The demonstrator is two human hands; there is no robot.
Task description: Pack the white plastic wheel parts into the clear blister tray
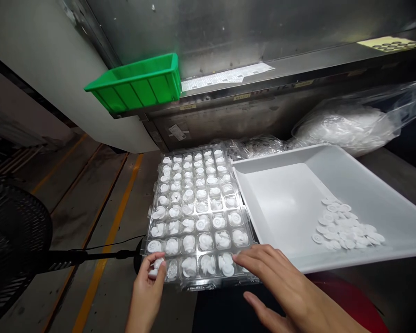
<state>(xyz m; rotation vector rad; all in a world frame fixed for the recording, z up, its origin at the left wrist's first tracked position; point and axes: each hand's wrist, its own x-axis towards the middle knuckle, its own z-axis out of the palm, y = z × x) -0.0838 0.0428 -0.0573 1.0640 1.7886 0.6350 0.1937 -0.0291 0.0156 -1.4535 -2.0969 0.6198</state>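
Observation:
A clear plastic compartment tray point(196, 280) lies before me, its many cells filled with small white plastic discs point(205, 241). At the front left corner, my left hand point(148, 290) has its thumb and fingers closed around a few white discs point(156, 264), over or in the corner cell. The cell just right of it looks nearly see-through, with little white in it. My right hand point(284, 286) hovers by the front right corner, thumb and fingers apart, holding nothing. Its fingertips hide part of the corner cell there.
A large pale grey bin point(280, 185) adjoins the tray on the right, with loose white discs point(346, 226) heaped in it. Plastic bags point(346, 127) lie behind. A green box point(135, 85) and paper strips point(229, 76) rest on the metal ledge. A black fan point(15, 254) stands left.

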